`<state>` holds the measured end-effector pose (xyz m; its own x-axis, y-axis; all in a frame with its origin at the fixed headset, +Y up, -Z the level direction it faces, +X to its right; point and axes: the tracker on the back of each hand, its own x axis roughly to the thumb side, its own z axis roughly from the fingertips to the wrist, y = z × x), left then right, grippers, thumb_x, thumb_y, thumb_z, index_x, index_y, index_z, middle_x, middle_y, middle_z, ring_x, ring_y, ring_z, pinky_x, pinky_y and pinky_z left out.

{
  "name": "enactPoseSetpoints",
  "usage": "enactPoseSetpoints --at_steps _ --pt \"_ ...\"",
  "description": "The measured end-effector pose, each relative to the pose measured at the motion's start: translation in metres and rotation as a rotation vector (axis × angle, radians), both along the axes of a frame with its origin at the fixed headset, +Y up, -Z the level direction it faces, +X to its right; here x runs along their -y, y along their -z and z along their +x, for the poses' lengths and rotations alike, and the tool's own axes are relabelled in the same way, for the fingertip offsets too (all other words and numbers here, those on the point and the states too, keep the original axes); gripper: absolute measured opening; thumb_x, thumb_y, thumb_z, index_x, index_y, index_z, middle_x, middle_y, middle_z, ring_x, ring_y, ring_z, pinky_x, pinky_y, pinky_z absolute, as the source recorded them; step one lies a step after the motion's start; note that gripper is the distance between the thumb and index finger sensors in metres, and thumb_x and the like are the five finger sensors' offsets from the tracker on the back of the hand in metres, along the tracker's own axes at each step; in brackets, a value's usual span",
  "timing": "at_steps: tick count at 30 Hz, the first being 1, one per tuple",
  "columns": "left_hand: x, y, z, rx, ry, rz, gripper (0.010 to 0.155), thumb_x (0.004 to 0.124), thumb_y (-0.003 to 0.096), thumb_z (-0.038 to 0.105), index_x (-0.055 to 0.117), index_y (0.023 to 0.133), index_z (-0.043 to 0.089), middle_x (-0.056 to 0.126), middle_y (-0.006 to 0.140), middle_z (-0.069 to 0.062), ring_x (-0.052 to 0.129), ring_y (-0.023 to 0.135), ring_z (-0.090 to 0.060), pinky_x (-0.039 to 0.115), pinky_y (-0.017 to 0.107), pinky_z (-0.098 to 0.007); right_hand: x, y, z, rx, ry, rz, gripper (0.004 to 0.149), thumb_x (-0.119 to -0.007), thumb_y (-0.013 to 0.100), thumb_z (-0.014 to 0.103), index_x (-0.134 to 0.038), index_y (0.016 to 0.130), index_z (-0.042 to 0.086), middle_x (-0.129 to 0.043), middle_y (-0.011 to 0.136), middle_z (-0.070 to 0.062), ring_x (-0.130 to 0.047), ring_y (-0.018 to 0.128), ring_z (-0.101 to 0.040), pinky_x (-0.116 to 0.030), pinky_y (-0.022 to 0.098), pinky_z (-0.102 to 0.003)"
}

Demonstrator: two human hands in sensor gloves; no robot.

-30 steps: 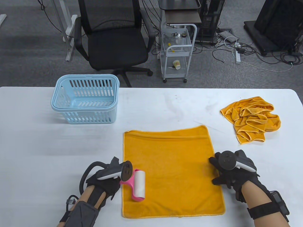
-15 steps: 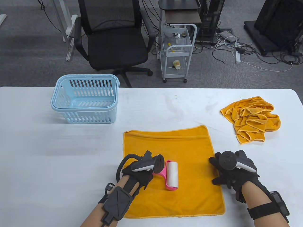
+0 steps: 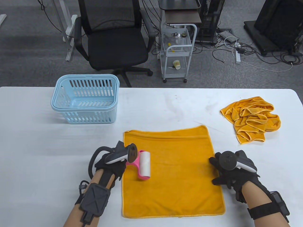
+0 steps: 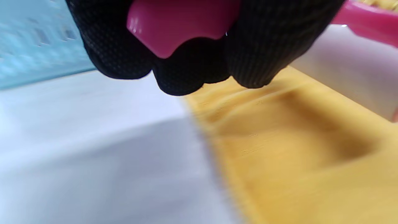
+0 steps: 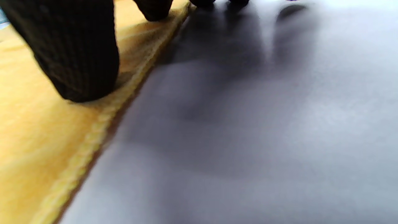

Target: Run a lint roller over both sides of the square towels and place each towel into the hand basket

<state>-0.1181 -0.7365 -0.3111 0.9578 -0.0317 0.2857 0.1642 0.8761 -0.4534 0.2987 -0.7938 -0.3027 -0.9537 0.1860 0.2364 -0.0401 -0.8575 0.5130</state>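
A flat orange towel (image 3: 170, 170) is spread on the white table (image 3: 47, 151), near the front edge and a little right of centre. The lint roller (image 3: 143, 165) is held by the left hand (image 3: 111, 165); in the left wrist view the gloved fingers (image 4: 258, 46) are seen curled round the pink handle (image 4: 180, 25), so the grip is closed on the tool. The white roll is laid on the towel's left part, just inside the left hem, with the roll's axis running roughly front to back. The right hand (image 3: 230, 172) is placed at the towel's right edge; in the right wrist view one fingertip (image 5: 80, 62) is pressed down on the cloth just inside the stitched hem, the fingers fairly straight and nothing gripped. A second orange towel (image 3: 252, 119) is left crumpled at the right side of the table, well apart from the flat one. The light blue hand basket (image 3: 85, 99) is set at the back left of the table, upright, with no towel seen inside. Beyond the table an office chair (image 3: 113, 40) and a small white cart (image 3: 177, 52) are seen on the grey floor.
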Motion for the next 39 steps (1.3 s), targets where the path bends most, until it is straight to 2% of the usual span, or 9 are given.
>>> enactPoseSetpoints --at_steps 4,9,19,22,24,27,30,34,39 --pt "0.013 0.007 0.051 0.054 -0.103 -0.010 0.054 0.086 0.0496 0.041 0.060 0.096 0.036 0.082 0.092 0.005 0.097 0.072 -0.023 0.088 0.055 -0.046 0.000 0.000 0.000 0.002 0.003 -0.001 0.094 -0.092 0.043 0.054 -0.036 0.114 0.023 -0.024 0.117 -0.015 -0.026 0.106 -0.049 -0.040 0.069 -0.074" --pt "0.029 0.016 0.068 0.032 -0.076 0.016 0.053 0.085 0.0497 0.041 0.060 0.096 0.036 0.082 0.093 0.003 0.096 0.073 -0.025 0.087 0.055 -0.046 0.001 -0.001 0.001 0.005 0.009 -0.003 0.094 -0.092 0.043 0.054 -0.036 0.114 0.024 -0.024 0.117 -0.015 -0.025 0.106 -0.049 -0.040 0.069 -0.074" --pt "0.012 0.025 -0.031 -0.110 0.406 0.123 0.041 0.085 0.0507 0.034 0.068 0.087 0.041 0.082 0.095 0.007 0.096 0.079 -0.026 0.083 0.060 -0.053 0.001 -0.001 0.001 0.004 0.009 -0.004 0.094 -0.091 0.044 0.054 -0.036 0.114 0.024 -0.024 0.117 -0.015 -0.025 0.106 -0.049 -0.040 0.069 -0.074" --pt "0.007 0.024 -0.058 -0.143 0.446 0.095 0.041 0.084 0.0505 0.036 0.068 0.088 0.041 0.080 0.097 0.006 0.095 0.081 -0.026 0.083 0.061 -0.053 0.000 -0.001 0.001 0.003 0.008 -0.004 0.094 -0.091 0.043 0.054 -0.036 0.114 0.023 -0.023 0.117 -0.015 -0.025 0.106 -0.050 -0.040 0.069 -0.074" --pt "-0.001 0.023 -0.065 -0.154 0.365 0.074 0.042 0.084 0.0504 0.037 0.067 0.088 0.041 0.079 0.096 0.007 0.094 0.080 -0.025 0.082 0.061 -0.051 0.001 -0.001 0.001 0.003 0.012 -0.006 0.095 -0.091 0.044 0.054 -0.036 0.114 0.023 -0.023 0.117 -0.016 -0.024 0.106 -0.050 -0.040 0.069 -0.074" --pt "-0.004 0.028 -0.050 -0.163 0.145 0.061 0.046 0.084 0.0503 0.039 0.063 0.092 0.037 0.079 0.095 0.005 0.094 0.077 -0.025 0.083 0.060 -0.049 0.001 -0.001 0.001 0.003 0.012 -0.006 0.095 -0.091 0.044 0.054 -0.035 0.114 0.023 -0.023 0.117 -0.016 -0.024 0.106 -0.050 -0.040 0.069 -0.074" --pt "0.003 0.035 -0.003 -0.104 -0.077 0.038 0.051 0.086 0.0488 0.041 0.062 0.094 0.035 0.081 0.094 0.004 0.096 0.074 -0.024 0.086 0.057 -0.045 0.001 -0.002 0.001 0.006 0.014 -0.007 0.095 -0.091 0.044 0.054 -0.035 0.114 0.023 -0.023 0.117 -0.016 -0.023 0.106 -0.049 -0.039 0.069 -0.074" --pt "0.019 0.041 0.050 -0.030 -0.124 0.030 0.052 0.084 0.0485 0.043 0.062 0.094 0.034 0.082 0.093 0.004 0.097 0.073 -0.024 0.088 0.056 -0.043 0.002 -0.002 0.002 0.009 0.017 -0.007 0.095 -0.091 0.044 0.054 -0.035 0.114 0.023 -0.022 0.117 -0.015 -0.023 0.106 -0.049 -0.039 0.069 -0.074" --pt "0.028 0.049 0.053 -0.057 -0.028 0.062 0.049 0.084 0.0495 0.042 0.064 0.094 0.035 0.082 0.093 0.003 0.096 0.074 -0.026 0.085 0.056 -0.046 0.002 -0.002 0.002 0.010 0.021 -0.007 0.095 -0.091 0.044 0.054 -0.035 0.114 0.024 -0.022 0.117 -0.015 -0.022 0.106 -0.049 -0.038 0.069 -0.074"
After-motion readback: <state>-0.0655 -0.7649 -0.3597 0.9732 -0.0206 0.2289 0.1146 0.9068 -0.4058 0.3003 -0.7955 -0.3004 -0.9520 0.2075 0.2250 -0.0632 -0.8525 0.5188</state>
